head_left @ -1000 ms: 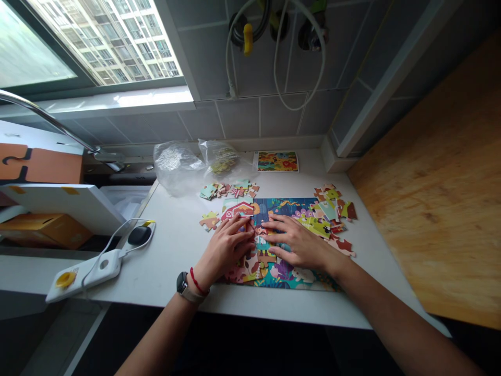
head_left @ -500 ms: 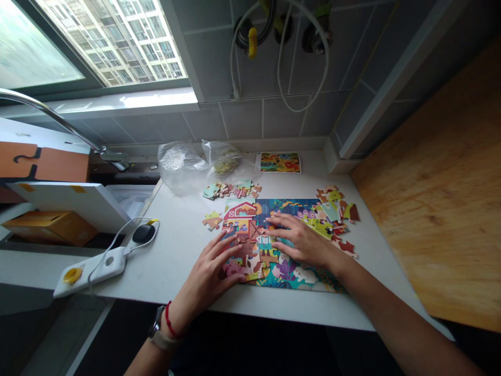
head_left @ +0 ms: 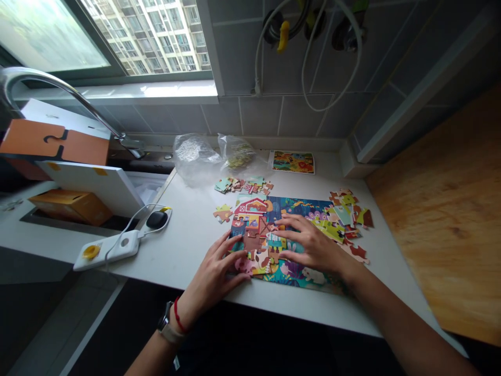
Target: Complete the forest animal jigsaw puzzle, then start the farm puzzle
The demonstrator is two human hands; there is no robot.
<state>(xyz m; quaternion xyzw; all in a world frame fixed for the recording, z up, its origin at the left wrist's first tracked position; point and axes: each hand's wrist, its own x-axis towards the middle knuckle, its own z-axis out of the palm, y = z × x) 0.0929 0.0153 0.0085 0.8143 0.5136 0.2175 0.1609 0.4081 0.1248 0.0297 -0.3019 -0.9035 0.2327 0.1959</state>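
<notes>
A colourful jigsaw puzzle [head_left: 287, 280] lies flat on the white counter. Over its left part sit joined farm pieces [head_left: 252, 208] showing a red barn, a farmer and a cow. My left hand [head_left: 218, 266] rests at the lower left edge of these pieces, fingers spread. My right hand [head_left: 309, 243] lies across the middle of the puzzle with its fingers stretched out, close to the farmer. Neither hand visibly holds a piece. Loose puzzle pieces [head_left: 352, 211] are heaped at the right end, partly over the puzzle. More loose pieces [head_left: 245, 185] lie behind it, and a few pieces [head_left: 223, 213] are to its left.
Two clear plastic bags [head_left: 195, 159] and a small picture card [head_left: 293, 162] lie near the tiled wall. A white power strip [head_left: 113, 250] with a black plug [head_left: 156, 220] is at the left. Boxes [head_left: 70, 206] stand in the sink beside the tap [head_left: 90, 107]. A wooden panel [head_left: 450, 224] borders the right.
The camera view has turned, so the whole scene sits farther right in the picture. Both hands stay almost in the same places on the puzzle, their fingers still spread.
</notes>
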